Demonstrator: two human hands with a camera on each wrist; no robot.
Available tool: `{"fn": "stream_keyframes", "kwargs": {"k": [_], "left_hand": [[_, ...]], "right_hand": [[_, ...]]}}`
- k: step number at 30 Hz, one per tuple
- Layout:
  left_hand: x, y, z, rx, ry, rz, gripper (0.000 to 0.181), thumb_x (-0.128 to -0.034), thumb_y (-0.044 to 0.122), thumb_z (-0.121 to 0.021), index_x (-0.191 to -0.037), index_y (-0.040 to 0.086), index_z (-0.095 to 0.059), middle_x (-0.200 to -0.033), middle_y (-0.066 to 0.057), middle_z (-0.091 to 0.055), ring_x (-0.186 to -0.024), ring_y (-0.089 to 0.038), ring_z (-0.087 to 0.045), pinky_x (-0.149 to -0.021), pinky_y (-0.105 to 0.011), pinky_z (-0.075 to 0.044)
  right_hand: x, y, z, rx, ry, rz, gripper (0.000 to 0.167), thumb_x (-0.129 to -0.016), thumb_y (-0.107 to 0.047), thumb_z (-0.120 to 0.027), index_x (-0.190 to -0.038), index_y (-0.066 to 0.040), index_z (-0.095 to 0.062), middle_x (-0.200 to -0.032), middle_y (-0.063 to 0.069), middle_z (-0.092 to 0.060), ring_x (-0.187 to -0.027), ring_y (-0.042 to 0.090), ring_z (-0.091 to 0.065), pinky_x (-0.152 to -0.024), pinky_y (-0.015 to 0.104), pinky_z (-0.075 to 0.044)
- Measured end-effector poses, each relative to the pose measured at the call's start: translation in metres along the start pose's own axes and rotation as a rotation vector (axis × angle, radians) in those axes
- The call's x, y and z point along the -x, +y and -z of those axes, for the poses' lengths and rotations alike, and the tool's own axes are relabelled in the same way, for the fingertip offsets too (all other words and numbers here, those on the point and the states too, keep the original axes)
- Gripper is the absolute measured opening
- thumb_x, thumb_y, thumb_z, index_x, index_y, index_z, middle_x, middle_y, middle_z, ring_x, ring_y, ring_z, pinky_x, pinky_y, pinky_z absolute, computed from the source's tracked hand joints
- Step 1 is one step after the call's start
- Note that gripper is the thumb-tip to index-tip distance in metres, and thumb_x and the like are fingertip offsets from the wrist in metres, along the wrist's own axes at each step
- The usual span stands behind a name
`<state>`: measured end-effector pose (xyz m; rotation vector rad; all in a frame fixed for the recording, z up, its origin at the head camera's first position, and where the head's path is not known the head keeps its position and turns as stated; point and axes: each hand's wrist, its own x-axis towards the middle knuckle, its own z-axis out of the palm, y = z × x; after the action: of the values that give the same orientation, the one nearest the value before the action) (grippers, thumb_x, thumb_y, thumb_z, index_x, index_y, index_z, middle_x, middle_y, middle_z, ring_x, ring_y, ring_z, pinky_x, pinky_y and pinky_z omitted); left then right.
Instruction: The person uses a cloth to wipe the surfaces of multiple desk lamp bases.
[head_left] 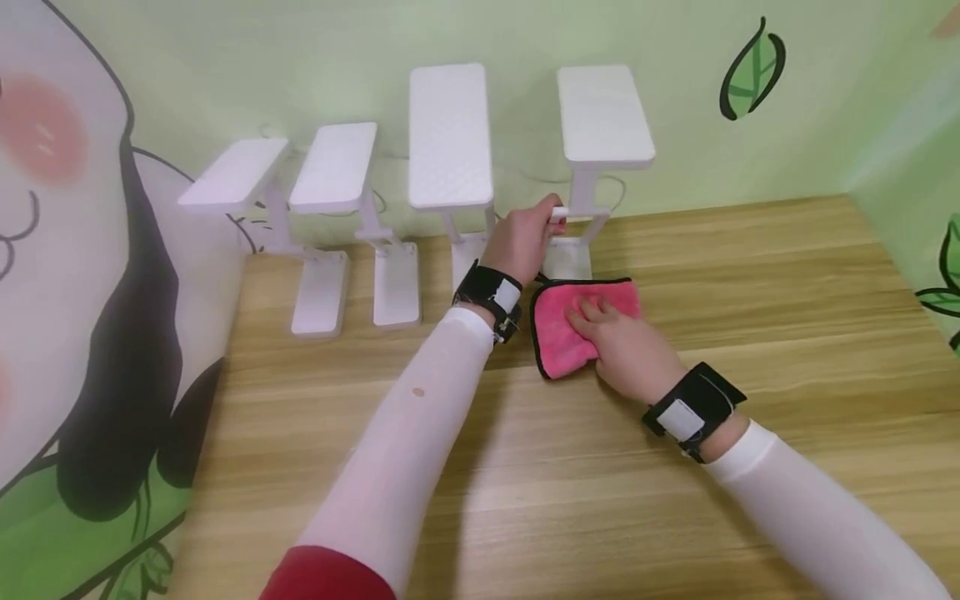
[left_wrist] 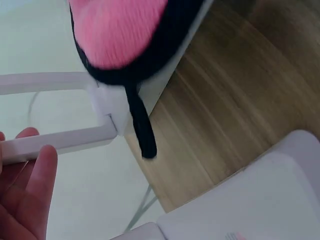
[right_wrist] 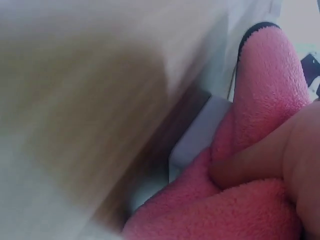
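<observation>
My left hand (head_left: 520, 242) grips the folding arm (head_left: 587, 213) of the rightmost white desk lamp (head_left: 606, 112). Close up in the left wrist view, its fingers and thumb pinch one thin bar (left_wrist: 82, 139) of that arm. A pink plush cloth (head_left: 552, 333) with black edging covers the front of this lamp's base (head_left: 567, 260). My right hand (head_left: 633, 350) presses the cloth down from above, fingers bent into it. The right wrist view has the thumb (right_wrist: 245, 167) sunk into folds of cloth beside a pale base corner (right_wrist: 200, 130). A black hanging loop (left_wrist: 142, 130) dangles from the cloth.
Three more white lamps stand in a row to the left: one with a large panel (head_left: 450, 137), then two smaller ones (head_left: 337, 167) (head_left: 236, 175). Thin cables (head_left: 525, 172) run behind them. The wooden table (head_left: 750, 292) meets a painted green wall (head_left: 315, 58).
</observation>
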<state>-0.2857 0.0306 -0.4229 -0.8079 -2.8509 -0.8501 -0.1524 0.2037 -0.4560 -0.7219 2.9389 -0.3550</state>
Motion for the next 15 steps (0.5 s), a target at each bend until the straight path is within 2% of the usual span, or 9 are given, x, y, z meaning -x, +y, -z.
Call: {"fn": "stream_keyframes", "kwargs": {"k": [5, 10, 15], "left_hand": [[0.000, -0.002, -0.004, -0.013, 0.036, 0.032, 0.016, -0.1123, 0.021, -0.056, -0.122, 0.012, -0.064, -0.108, 0.001, -0.080, -0.086, -0.023, -0.077, -0.065, -0.033, -0.054], [0.000, -0.001, -0.007, -0.021, 0.078, 0.029, 0.015, -0.1110, 0.020, -0.060, -0.122, 0.011, -0.065, -0.107, 0.000, -0.080, -0.086, -0.025, -0.077, -0.067, -0.036, -0.056], [0.000, -0.001, -0.010, -0.007, 0.090, 0.026, 0.016, -0.1103, 0.021, -0.061, -0.122, 0.011, -0.065, -0.106, -0.002, -0.081, -0.086, -0.024, -0.077, -0.066, -0.034, -0.056]], "right_hand": [[-0.027, 0.007, -0.001, -0.056, -0.005, 0.012, 0.062, -0.092, 0.007, -0.063, -0.154, -0.001, -0.055, -0.156, 0.028, -0.051, -0.145, 0.048, -0.047, -0.109, 0.060, -0.048], [-0.053, 0.021, 0.000, -0.090, 0.023, -0.004, 0.066, -0.095, 0.006, -0.065, -0.158, 0.001, -0.048, -0.160, 0.028, -0.046, -0.147, 0.046, -0.044, -0.112, 0.056, -0.046], [-0.058, 0.032, 0.000, -0.104, 0.032, -0.024, 0.067, -0.094, 0.012, -0.058, -0.159, 0.001, -0.045, -0.162, 0.029, -0.043, -0.149, 0.046, -0.041, -0.116, 0.055, -0.042]]}}
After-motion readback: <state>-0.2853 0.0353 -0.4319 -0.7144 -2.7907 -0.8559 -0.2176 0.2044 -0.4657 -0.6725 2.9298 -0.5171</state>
